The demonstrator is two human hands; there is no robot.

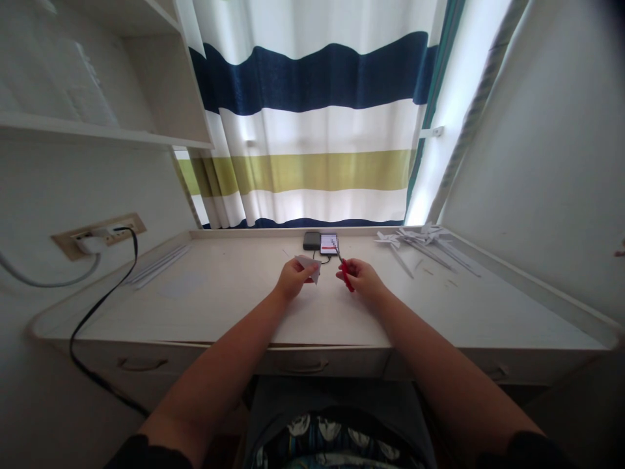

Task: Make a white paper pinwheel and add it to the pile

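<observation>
My left hand (291,279) holds a small folded piece of white paper (310,265) above the middle of the pale desk (234,306). My right hand (362,277) grips red-handled scissors (344,267), their blades pointing up and away towards the paper's right side. The two hands are close together, a short gap between them. Just beyond them lies a phone (329,243) with a lit screen, beside a dark power bank (311,240).
Several white paper pinwheels on sticks (420,242) lie at the desk's back right. White strips (156,264) lie at the left. A black cable (97,306) runs from a wall socket (100,233) down over the desk's left edge. A striped curtain (312,130) hangs behind.
</observation>
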